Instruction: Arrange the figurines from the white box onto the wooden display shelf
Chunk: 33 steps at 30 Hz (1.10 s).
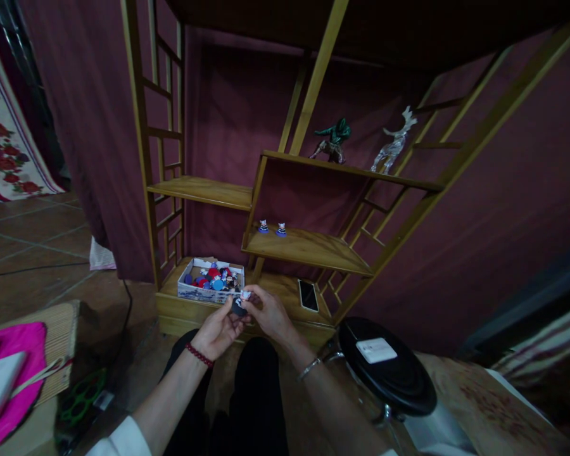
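Note:
My left hand (220, 332), a red bead bracelet at its wrist, pinches a dark round base (238, 308) in front of the lowest shelf. The fingers of my right hand (270, 311) close on a small white figurine (246, 295) right at that base. Whether the two pieces are joined I cannot make out. Just behind my left hand, an open cardboard box (200, 293) holds several small figures and coloured round bases. On the middle shelf stand two little figurines, a left one (263, 226) and a right one (281, 229), each on a purple base.
A wooden shelf unit (308, 248) fills the view ahead. A phone (308, 296) lies on its lowest board. Higher up are a dark green figure (333, 139) and a clear deer figure (393, 144). A black stool (384, 367) is at my right, a pink cloth (26, 354) at left.

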Each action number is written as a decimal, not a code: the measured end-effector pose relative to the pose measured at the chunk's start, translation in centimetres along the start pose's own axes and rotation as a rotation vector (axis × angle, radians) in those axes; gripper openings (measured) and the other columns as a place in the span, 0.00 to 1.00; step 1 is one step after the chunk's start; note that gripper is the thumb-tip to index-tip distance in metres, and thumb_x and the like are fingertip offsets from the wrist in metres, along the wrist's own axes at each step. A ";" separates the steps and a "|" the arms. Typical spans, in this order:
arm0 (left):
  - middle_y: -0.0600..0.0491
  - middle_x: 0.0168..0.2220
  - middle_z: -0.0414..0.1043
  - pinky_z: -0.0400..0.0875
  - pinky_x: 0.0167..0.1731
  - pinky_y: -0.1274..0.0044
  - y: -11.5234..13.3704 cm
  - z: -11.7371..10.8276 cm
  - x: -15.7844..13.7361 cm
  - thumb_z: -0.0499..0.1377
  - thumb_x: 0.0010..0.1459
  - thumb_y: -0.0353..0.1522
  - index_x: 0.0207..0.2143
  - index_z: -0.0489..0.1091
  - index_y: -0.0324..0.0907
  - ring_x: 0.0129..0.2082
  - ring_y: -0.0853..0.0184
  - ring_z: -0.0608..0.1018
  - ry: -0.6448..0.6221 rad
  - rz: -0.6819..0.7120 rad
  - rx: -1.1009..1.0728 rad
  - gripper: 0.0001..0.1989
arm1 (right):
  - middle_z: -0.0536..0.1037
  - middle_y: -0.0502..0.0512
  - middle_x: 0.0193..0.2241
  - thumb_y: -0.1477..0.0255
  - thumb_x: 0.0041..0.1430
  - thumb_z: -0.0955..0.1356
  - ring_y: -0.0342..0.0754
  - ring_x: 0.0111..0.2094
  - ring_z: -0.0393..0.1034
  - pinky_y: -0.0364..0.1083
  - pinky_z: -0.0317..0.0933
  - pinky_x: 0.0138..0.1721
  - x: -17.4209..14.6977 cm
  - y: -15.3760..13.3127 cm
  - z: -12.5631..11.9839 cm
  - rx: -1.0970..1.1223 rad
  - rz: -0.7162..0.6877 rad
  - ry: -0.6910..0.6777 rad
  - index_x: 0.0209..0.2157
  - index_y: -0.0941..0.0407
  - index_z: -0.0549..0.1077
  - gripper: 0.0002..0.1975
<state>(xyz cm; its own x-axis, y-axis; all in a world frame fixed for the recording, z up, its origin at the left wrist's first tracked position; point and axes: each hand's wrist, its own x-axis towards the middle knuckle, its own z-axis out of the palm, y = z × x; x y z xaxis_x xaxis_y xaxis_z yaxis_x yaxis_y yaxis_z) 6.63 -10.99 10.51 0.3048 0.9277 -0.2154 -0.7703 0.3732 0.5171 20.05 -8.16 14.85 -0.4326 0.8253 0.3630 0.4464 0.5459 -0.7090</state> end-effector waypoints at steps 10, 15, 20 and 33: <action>0.47 0.33 0.72 0.66 0.23 0.85 -0.4 1.5 -0.8 0.53 0.54 0.36 0.38 0.67 0.36 0.29 0.71 0.75 0.016 0.020 0.035 0.12 | 0.73 0.48 0.29 0.73 0.50 0.64 0.41 0.29 0.68 0.40 0.61 0.32 -0.8 -0.9 -1.7 0.012 -0.018 -0.005 0.39 0.52 0.68 0.12; 0.46 0.35 0.72 0.66 0.23 0.84 -0.7 2.0 -1.3 0.54 0.54 0.36 0.38 0.67 0.36 0.29 0.71 0.75 -0.002 0.037 0.040 0.13 | 0.73 0.47 0.29 0.74 0.50 0.64 0.42 0.29 0.68 0.40 0.62 0.32 -1.1 -1.2 -2.1 0.000 -0.025 -0.015 0.38 0.52 0.69 0.12; 0.47 0.35 0.72 0.67 0.24 0.85 -1.0 2.2 -1.7 0.54 0.54 0.35 0.38 0.67 0.36 0.29 0.71 0.75 -0.021 0.049 0.036 0.12 | 0.73 0.48 0.29 0.73 0.50 0.64 0.42 0.28 0.68 0.40 0.61 0.32 -1.5 -1.2 -2.4 -0.032 -0.014 -0.025 0.40 0.53 0.68 0.13; 0.49 0.27 0.72 0.69 0.24 0.83 -0.4 0.3 -0.2 0.54 0.54 0.32 0.35 0.67 0.35 0.26 0.71 0.75 0.062 0.021 -0.036 0.08 | 0.73 0.48 0.30 0.75 0.51 0.62 0.42 0.30 0.67 0.40 0.60 0.32 -0.2 0.4 0.1 -0.100 -0.010 -0.044 0.39 0.52 0.66 0.11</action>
<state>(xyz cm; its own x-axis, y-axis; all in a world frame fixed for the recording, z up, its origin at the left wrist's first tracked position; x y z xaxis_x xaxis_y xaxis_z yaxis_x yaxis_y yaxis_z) 7.01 -11.35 10.65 0.2543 0.9325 -0.2563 -0.7961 0.3523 0.4920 20.27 -8.14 14.48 -0.4701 0.8140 0.3412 0.5168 0.5672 -0.6412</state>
